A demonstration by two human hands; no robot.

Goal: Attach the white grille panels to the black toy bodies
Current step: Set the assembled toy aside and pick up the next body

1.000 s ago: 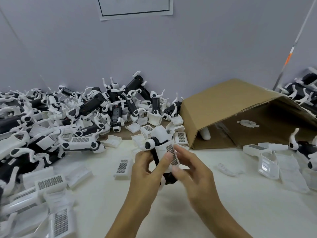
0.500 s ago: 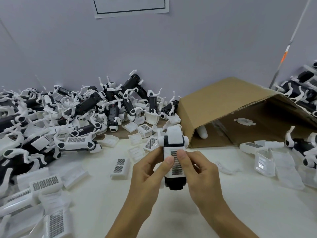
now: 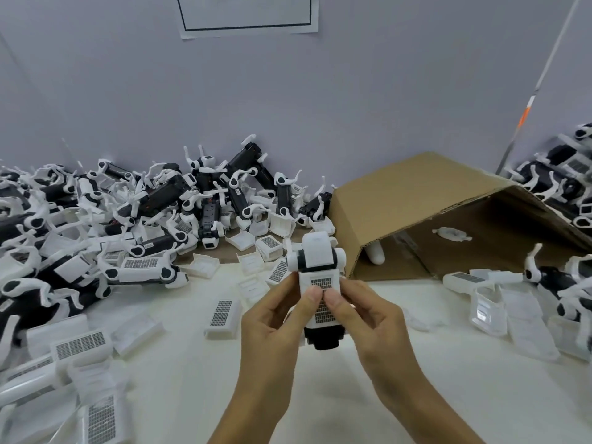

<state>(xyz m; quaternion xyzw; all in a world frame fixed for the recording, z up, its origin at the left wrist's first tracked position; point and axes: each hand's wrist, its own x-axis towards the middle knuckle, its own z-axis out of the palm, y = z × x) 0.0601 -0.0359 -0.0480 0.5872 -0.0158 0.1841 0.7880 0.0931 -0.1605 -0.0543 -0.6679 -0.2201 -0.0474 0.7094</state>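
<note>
Head view, left hand [image 3: 272, 328] and right hand [image 3: 368, 318] gripping black toy body [image 3: 320, 264] at centre, both thumbs pressing white grille panel [image 3: 323, 312], toy heap [image 3: 128, 213] at 10 o'clock, cardboard box [image 3: 416, 193] at 2 o'clock.

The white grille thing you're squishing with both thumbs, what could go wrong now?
The grille panel might sit crooked on the black toy body, since both thumbs press near its middle only. The left hand and right hand hold the toy in the air, so a slip could drop it among the loose panels on the table.
</note>
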